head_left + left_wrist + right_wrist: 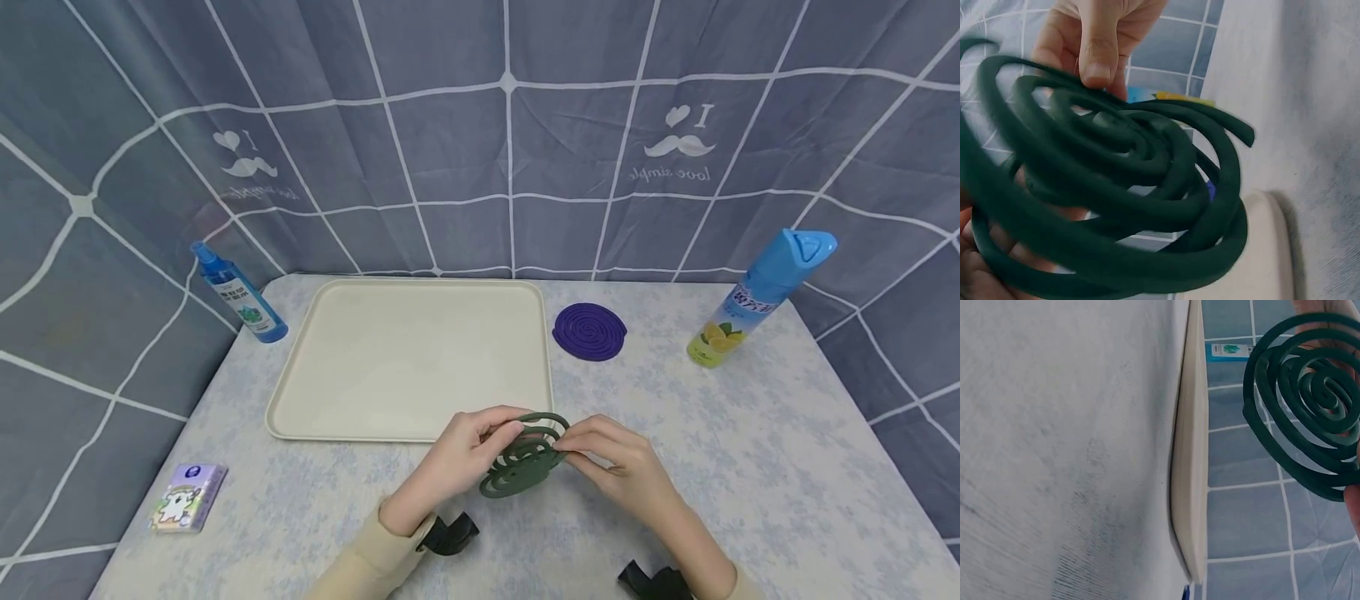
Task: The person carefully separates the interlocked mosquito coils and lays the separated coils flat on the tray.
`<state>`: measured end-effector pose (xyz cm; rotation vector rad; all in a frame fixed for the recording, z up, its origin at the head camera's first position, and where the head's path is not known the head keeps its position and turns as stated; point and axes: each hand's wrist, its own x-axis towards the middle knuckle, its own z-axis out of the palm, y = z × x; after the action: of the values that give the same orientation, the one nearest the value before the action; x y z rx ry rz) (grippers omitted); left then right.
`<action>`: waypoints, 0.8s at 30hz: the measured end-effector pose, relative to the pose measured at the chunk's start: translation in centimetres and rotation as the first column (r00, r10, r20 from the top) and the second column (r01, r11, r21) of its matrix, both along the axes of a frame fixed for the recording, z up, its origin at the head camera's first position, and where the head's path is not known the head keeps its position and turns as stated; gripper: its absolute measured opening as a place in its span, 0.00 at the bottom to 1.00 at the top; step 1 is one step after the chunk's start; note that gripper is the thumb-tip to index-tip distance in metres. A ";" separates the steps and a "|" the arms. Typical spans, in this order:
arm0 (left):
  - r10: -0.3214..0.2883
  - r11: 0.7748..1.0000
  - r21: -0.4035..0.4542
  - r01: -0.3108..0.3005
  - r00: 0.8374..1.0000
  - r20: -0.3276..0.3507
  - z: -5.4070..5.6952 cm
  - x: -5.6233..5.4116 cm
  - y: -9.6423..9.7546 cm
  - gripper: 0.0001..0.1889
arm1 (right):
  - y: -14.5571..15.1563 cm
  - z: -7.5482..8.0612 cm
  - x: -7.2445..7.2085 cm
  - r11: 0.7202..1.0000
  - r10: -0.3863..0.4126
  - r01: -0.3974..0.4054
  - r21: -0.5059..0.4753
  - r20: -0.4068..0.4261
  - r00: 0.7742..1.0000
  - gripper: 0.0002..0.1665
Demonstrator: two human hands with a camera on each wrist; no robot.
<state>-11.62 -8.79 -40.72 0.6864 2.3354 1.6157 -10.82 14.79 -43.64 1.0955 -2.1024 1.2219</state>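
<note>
A dark green mosquito coil [525, 475], its rings spread apart, is held in the air between both hands, just off the tray's front right corner. My left hand [468, 450] grips its left side with thumb and fingers. From the right, my right hand [618, 462] pinches the coil's edge between thumb and fingertips. In the left wrist view the coil [1225, 169] shows overlapping spirals that hide part of the left fingers. A purple mosquito coil [590, 332] lies flat on the table, right of the cream tray [412, 358].
A blue bottle [240, 293] stands at the back left. A blue and yellow-green spray can [757, 300] stands at the back right. Near the left edge of the table [787, 483] lies a purple tissue pack [187, 498]. A grey checked curtain [450, 158] surrounds the table.
</note>
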 end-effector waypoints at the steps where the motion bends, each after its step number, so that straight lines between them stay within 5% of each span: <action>1: 0.003 1.000 0.000 -0.003 1.000 -0.005 0.0 0.0 0.0 0.17 | 0.0 0.0 0.0 1.000 -0.012 0.011 0.005 0.005 1.000 0.14; 7: 0.052 0.999 0.000 -0.052 0.998 0.036 -0.4 -0.3 -0.1 0.16 | 0.0 -0.1 0.1 0.997 -0.068 0.067 0.025 0.046 0.997 0.04; 11: 0.049 0.999 0.002 -0.049 0.994 0.095 -0.8 -0.6 -0.3 0.17 | -0.1 -0.1 0.1 0.995 -0.095 0.090 0.044 0.118 0.988 0.19; 16: 0.021 1.000 -0.006 -0.021 0.993 0.114 -0.9 -0.8 -0.5 0.18 | -0.4 0.0 0.1 0.991 -0.124 0.113 0.070 0.178 0.976 0.18; 24: -0.009 1.000 -0.005 0.010 0.988 0.154 -1.1 -1.3 -0.8 0.18 | -0.6 0.2 -0.3 0.994 -0.097 0.093 0.050 0.083 0.992 0.21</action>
<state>-12.97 -9.57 -41.79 0.5490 2.2230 1.5966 -11.09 14.22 -43.44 0.9661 -2.2306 1.1997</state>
